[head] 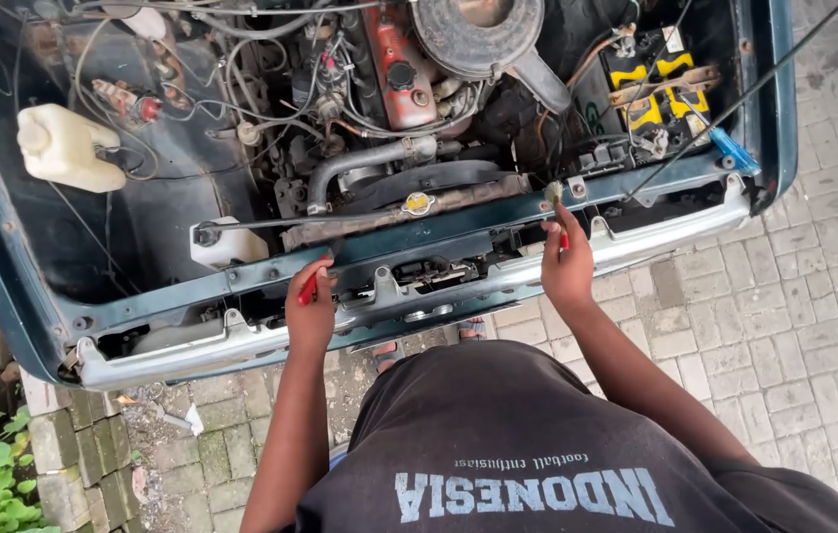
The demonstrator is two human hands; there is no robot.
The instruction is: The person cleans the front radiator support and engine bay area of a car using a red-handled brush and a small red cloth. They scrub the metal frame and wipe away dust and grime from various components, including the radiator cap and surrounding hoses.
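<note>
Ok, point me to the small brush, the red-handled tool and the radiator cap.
small brush (554, 190), head view, on the bristle tip above the right hand (567, 271).
red-handled tool (307, 289), head view, on the red handle in the left hand (310, 318).
radiator cap (418, 203), head view, on its yellow top.

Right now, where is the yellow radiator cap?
In the head view, the yellow radiator cap sits mid-frame atop the radiator, just behind the front crossbar, between the left hand and right hand.
</note>
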